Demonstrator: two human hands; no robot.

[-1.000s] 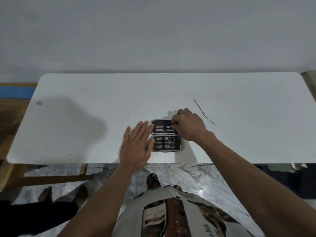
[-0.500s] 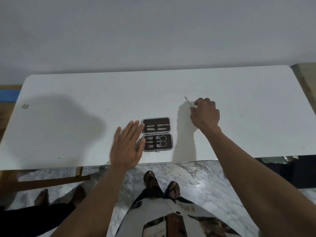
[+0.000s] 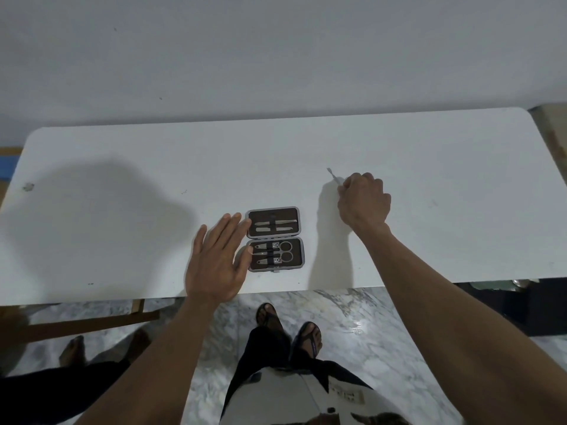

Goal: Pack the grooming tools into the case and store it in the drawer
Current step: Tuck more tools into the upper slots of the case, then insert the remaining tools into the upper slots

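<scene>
An open grooming case (image 3: pixel 302 238) with a dark lining lies near the front edge of the white table (image 3: pixel 122 210). Its far half holds two slim metal tools; its near half holds scissors and clippers under straps. My left hand (image 3: pixel 216 262) lies flat with fingers spread, touching the case's left side. To the right of the case, my right hand (image 3: pixel 363 202) is closed on a thin metal tool (image 3: pixel 333 175), whose tip sticks out up and left of the fingers.
A white wall stands right behind the table. Below the front edge are marble floor, my sandalled feet (image 3: pixel 288 325) and a wooden table brace (image 3: pixel 92 320). Another person's bare feet (image 3: pixel 73 351) show at lower left. No drawer is in view.
My right hand left the case's far half and moved right to the thin tool on the table, closing on it. My left hand stayed by the case.
</scene>
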